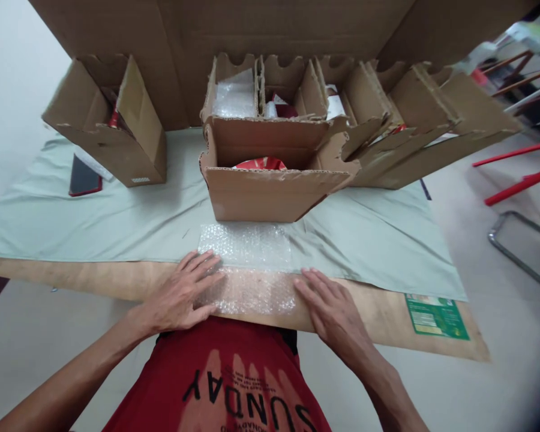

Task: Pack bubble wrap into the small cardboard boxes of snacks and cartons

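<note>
A clear sheet of bubble wrap lies flat, partly on the pale green cloth and partly on the bare wooden table edge in front of me. My left hand rests on its left side with the fingers spread. At the right edge of the sheet lies my right hand, palm down, fingers stretched out and holding nothing. Just beyond the sheet stands a low cardboard box with something red and shiny inside, mostly hidden by the box wall.
Behind are several open cardboard bins, one containing bubble wrap pieces. A separate cardboard bin stands at left, beside a dark flat object. A green printed packet lies at the right table edge. A red stool stands beyond.
</note>
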